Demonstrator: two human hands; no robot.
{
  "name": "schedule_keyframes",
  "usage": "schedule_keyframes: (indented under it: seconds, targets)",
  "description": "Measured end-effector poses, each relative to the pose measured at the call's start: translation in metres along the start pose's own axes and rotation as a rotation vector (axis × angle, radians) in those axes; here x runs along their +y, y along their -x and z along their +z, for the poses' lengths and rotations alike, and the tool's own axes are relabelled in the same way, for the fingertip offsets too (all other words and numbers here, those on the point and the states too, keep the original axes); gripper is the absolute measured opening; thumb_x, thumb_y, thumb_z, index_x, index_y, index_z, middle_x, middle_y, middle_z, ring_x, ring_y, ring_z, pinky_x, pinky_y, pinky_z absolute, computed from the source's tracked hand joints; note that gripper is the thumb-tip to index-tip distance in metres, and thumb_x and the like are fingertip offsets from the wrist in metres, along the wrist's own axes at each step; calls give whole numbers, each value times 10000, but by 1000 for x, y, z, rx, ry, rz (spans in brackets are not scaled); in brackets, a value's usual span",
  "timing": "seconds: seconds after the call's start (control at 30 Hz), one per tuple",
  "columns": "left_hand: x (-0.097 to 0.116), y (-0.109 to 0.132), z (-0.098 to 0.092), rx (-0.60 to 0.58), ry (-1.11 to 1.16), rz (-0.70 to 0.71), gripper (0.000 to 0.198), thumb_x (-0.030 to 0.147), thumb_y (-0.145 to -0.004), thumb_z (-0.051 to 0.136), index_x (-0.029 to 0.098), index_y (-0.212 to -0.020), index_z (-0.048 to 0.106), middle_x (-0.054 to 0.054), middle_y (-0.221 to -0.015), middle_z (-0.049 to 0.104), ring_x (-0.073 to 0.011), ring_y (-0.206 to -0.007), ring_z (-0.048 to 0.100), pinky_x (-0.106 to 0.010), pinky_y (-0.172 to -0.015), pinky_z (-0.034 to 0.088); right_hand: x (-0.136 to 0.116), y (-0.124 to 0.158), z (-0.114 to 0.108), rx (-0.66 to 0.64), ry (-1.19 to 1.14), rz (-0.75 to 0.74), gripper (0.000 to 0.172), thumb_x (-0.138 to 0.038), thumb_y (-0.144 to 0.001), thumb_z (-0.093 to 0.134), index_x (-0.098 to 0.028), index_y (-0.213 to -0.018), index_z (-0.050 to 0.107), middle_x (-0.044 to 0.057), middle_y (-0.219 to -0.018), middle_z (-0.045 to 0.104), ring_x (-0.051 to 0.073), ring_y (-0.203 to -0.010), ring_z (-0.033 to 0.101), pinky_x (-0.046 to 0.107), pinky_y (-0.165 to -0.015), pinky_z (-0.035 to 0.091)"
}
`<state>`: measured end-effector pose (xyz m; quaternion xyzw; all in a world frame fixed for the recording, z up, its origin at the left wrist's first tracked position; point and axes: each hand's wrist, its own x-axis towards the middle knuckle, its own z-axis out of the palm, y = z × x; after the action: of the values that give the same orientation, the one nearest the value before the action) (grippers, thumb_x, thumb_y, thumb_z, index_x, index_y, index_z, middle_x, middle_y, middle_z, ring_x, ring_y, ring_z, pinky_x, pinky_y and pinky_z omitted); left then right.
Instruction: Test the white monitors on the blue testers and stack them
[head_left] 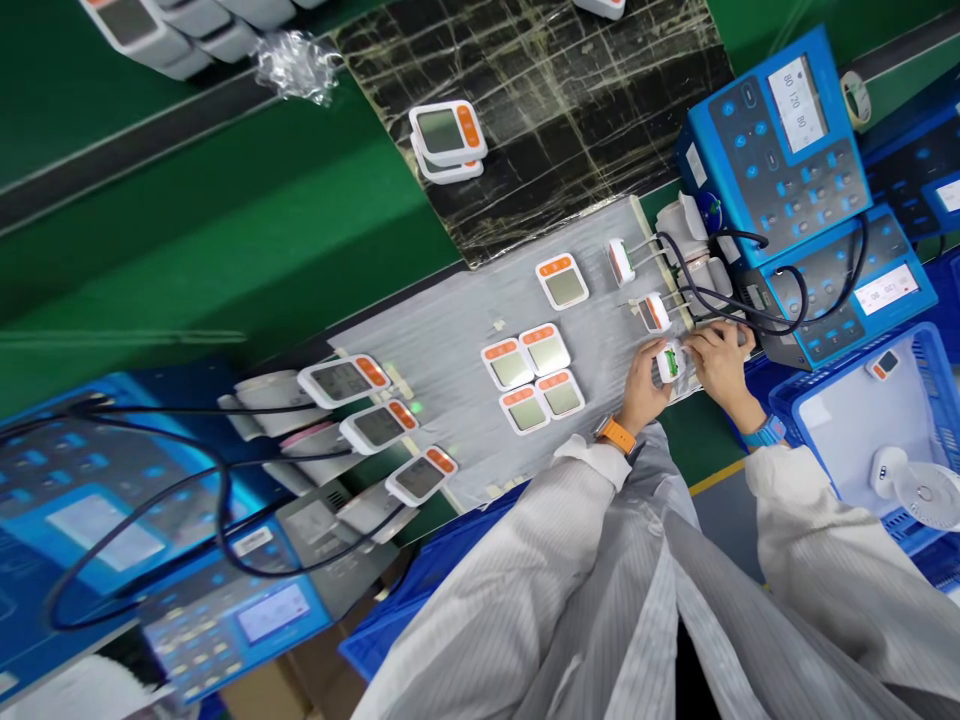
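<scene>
Left hand [643, 388] and right hand [721, 368] are clenched on a small white device [670, 362], pinched right between the fingers [701, 345]!

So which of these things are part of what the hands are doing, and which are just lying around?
Probably part of it:
left hand
right hand
small white monitor between them
blue tester
black cables

Seems just lying about:
crumpled plastic
tape roll
white fan in the blue crate
</scene>
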<state>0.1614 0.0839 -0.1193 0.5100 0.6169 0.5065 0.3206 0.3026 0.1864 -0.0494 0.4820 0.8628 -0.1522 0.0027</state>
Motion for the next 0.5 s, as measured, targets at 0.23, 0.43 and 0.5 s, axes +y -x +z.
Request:
schedule_keyframes:
  seconds: [0.23, 0.43, 0.5]
  targets:
    - [-2, 1, 1, -27, 9, -22, 598, 189, -914, 726, 220, -1470, 509, -149, -1458, 621, -318, -1413, 585, -539, -1219, 486, -3, 0, 3, 6, 34, 2, 285, -252, -1057, 501, -261, -1047, 786, 62, -1150, 779, 323, -1246, 502, 595, -1155, 189]
    - [0, 0, 2, 9, -8, 61, 617, 123, -897, 669, 210, -1477, 477, -145, -1446, 633, -306, -1393, 605, -546, -1183, 527, -1, 0, 6, 30, 69, -21, 271, -257, -1055, 508, -253, -1043, 779, 55, -1135, 781, 315, -1236, 506, 591, -1157, 185]
    - [2, -1, 4, 9, -37, 75, 615, 108, -898, 649, 218, -1479, 479, -138, -1443, 635, -297, -1392, 606, -539, -1178, 540, 0, 0, 6, 24, 78, -32, 266, -258, -1049, 514, -254, -1051, 780, 61, -1130, 777, 313, -1237, 506, 596, -1162, 188]
